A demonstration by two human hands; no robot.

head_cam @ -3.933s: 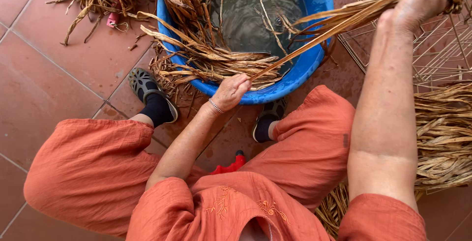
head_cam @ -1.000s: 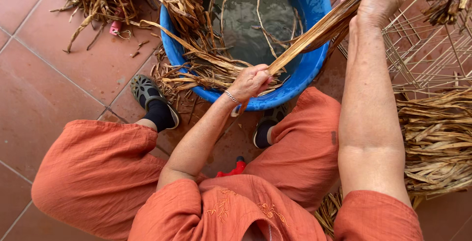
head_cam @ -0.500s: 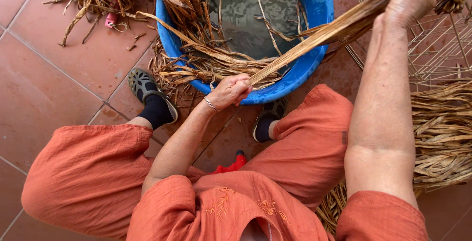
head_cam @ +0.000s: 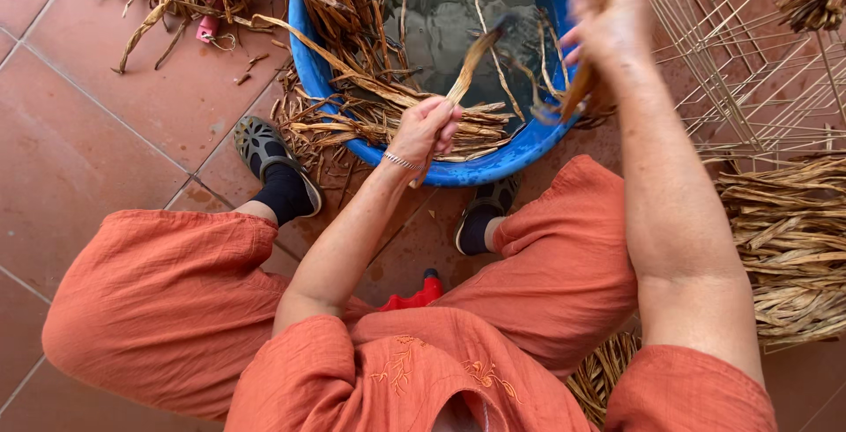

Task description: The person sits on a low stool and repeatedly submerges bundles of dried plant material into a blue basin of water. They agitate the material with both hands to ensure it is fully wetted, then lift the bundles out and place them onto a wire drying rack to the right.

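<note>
Dried straw-coloured leaf strip (head_cam: 471, 57) over blue basin (head_cam: 304, 62), upper centre of frame. Left hand (head_cam: 426, 130) clamped on lower end; right hand (head_cam: 608, 31) blurred, seems closed on strands. Many leaves soaking, bundle (head_cam: 784, 238) at right dry: early stage, I judge.
</note>
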